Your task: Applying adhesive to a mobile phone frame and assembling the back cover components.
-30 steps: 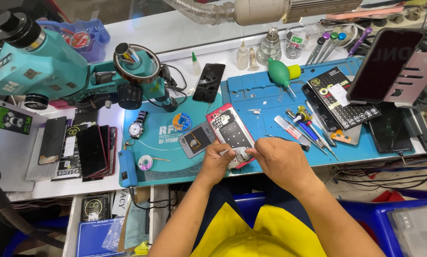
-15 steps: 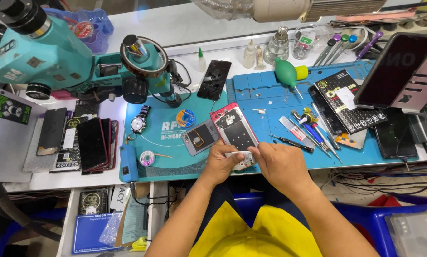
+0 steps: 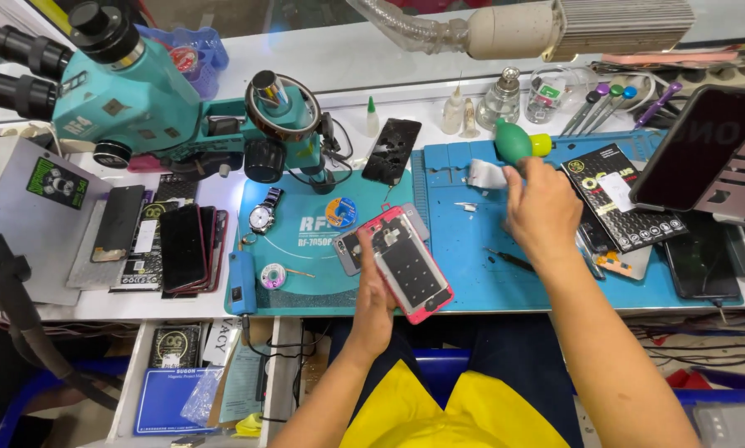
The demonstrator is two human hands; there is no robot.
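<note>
Crowding the repair bench are a teal stereo microscope at far left, a wristwatch and a small roll of tape on the teal work mat, and a row of dark phones lying left of it. A blue silicone mat spreads to the right, with a green rubber air blower at its far edge and a black patterned packet beside that. A flexible lamp head hangs across the far side, and a propped dark phone stands at right.

The person's left hand grips the near left edge of the opened red-framed phone, which lies tilted where the two mats meet. The right hand, half a second ago pressed beside the left over the phone, has lifted away and now hovers over the blue mat near the blower, fingers curled loosely with nothing visibly held. The white strip seen between the fingers earlier is gone from view.

The phone's frame is glossy red, its interior dark and flat.
</note>
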